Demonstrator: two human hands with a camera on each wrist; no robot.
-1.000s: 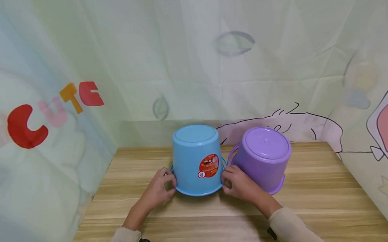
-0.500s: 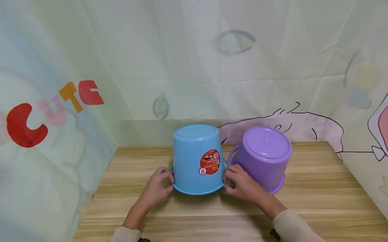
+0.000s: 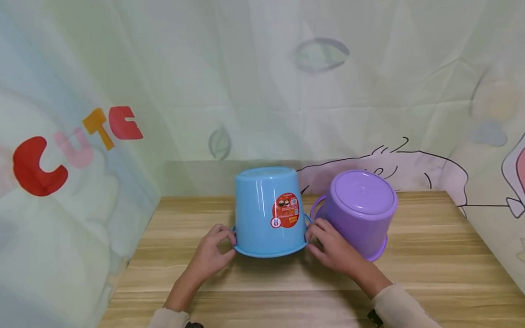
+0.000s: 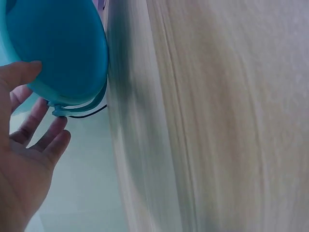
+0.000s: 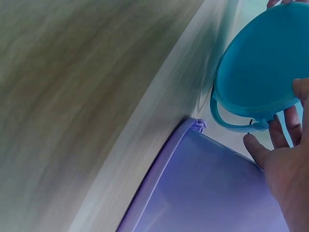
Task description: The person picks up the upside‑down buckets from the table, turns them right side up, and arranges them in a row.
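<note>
Gripping blue bucket, two hands — purple bucket beside, both upturned.

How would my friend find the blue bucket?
Find the wooden table, then look toward its far side. There, the left hand and right hand hold the blue bucket between them, base up. Its blue colour and red sticker set it apart from the purple bucket beside it.

To your left, on the printed wall sheet, you can read the word CUTE in red, pink and orange capitals. The red label on your blue bucket carries yellow and paler print, seemingly several lines, but too small to make out.
</note>
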